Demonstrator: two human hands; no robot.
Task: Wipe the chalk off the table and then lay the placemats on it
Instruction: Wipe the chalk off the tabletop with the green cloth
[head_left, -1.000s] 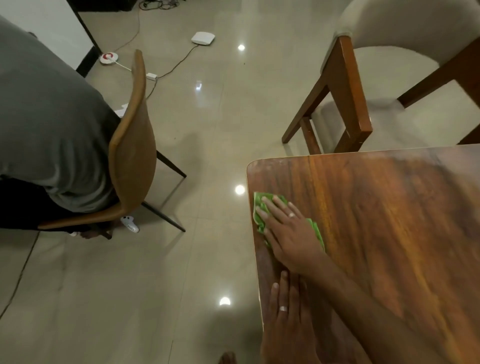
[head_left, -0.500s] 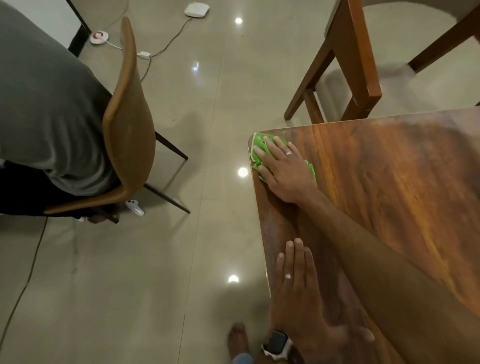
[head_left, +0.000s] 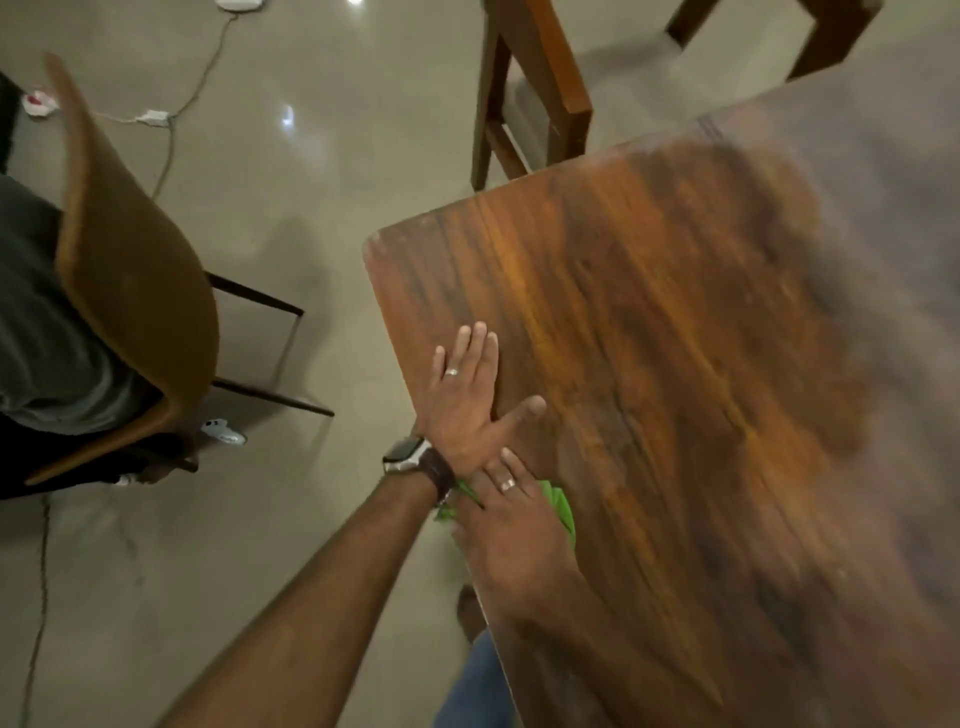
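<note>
Wooden table (head_left: 675, 364) is seen over glossy tiled floor (head_left: 322, 171). Left hand (head_left: 465, 400) is laid flat, fingers straight, near the table's edge. Green cloth (head_left: 558, 506) is pressed at that edge under the right hand (head_left: 511, 525) — fingers extended, blurred. Wooden chair (head_left: 530, 93) is noted beyond; tan chair (head_left: 130, 270) — occupied — at left. No writing is legible.

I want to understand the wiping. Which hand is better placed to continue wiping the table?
The right hand: it already presses the green cloth flat at the table edge. The left hand only rests flat on bare wood, holding nothing.
</note>
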